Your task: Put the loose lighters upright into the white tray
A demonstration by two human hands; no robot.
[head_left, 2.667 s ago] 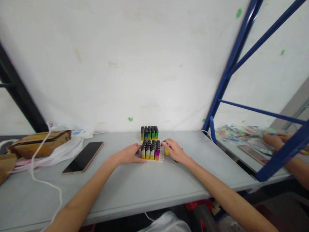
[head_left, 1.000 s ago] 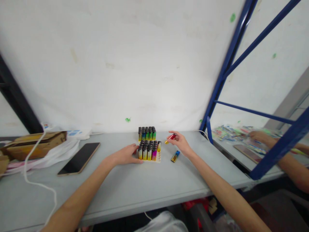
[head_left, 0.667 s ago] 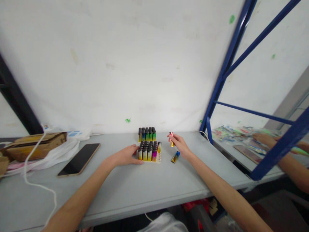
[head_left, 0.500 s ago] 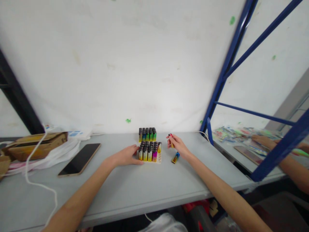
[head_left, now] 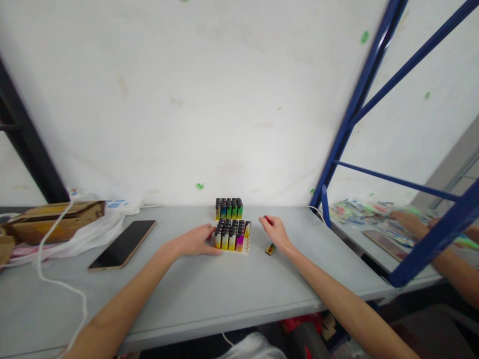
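Note:
Rows of lighters (head_left: 228,239) with black tops and yellow, white and purple bodies stand upright in a pale tray (head_left: 246,249). The slots at the tray's right front hold none. My left hand (head_left: 196,241) grips the tray's left side, thumb at the front corner and fingers behind. To the right of the tray, my right hand (head_left: 275,231) is closed around a lighter (head_left: 265,217); only its dark tip shows. Another lighter (head_left: 270,249) lies on the table just below that hand, partly covered by it. Behind the tray stands a second block of lighters (head_left: 229,208), green, blue and yellow.
A phone (head_left: 122,244) lies left of my arm, near a cardboard box (head_left: 56,222), a white plastic bag (head_left: 107,229) and a white cable (head_left: 43,259). A blue metal frame (head_left: 339,134) rises at the right. Beyond it are another person's hands (head_left: 411,224) among colourful packets.
My right hand has turned over, so the red-topped lighter in it is now mostly hidden. It also covers more of the loose lighter. My left hand has stayed at the tray.

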